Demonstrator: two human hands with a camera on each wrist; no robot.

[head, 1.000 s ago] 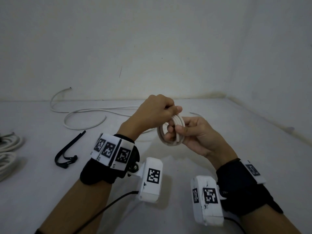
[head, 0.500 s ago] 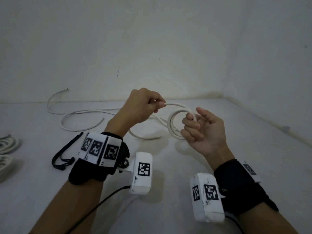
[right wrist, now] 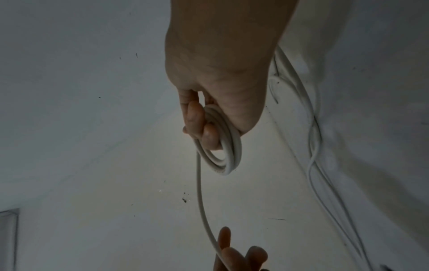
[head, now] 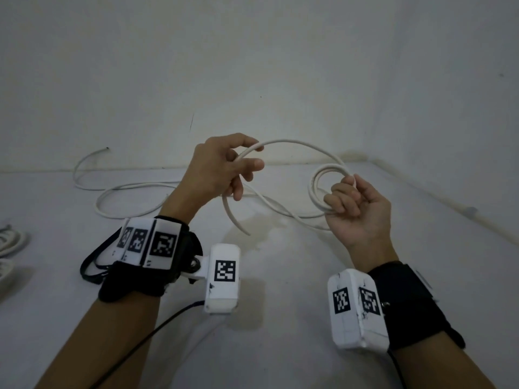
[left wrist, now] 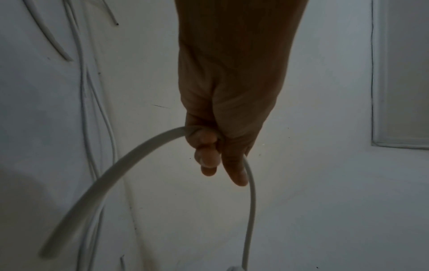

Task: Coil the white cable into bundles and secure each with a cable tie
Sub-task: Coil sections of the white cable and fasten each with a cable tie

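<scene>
Your right hand (head: 356, 211) is clenched around a small coil (head: 327, 189) of the cable (head: 295, 144), with the fingers (head: 341, 202) curled through the loops and the thumb pressed on top; in the right wrist view the coil (right wrist: 223, 146) shows as a few turns stacked against the palm of that hand (right wrist: 218, 88). Your left hand (head: 222, 169) is held up to the left of it, well apart, grasping the cable between thumb and fingers; the left wrist view shows the cable (left wrist: 130, 161) running through that hand (left wrist: 227, 113) and bending down on both sides. Between your hands the cable arcs up and over, in the air, from the left fingers to the coil. Below your left hand a loose length (head: 233, 217) hangs down toward the floor (head: 280, 346), and more of the cable lies in slack curves (head: 123, 192) on the floor behind your left wrist, reaching to the wall (head: 252, 66). A black tie (head: 91, 265) lies on the floor just beside your left wristband, partly hidden by it. At the far left edge sit finished bundles (head: 9, 242), only partly in view. Both wrists carry black bands with white marker blocks.
</scene>
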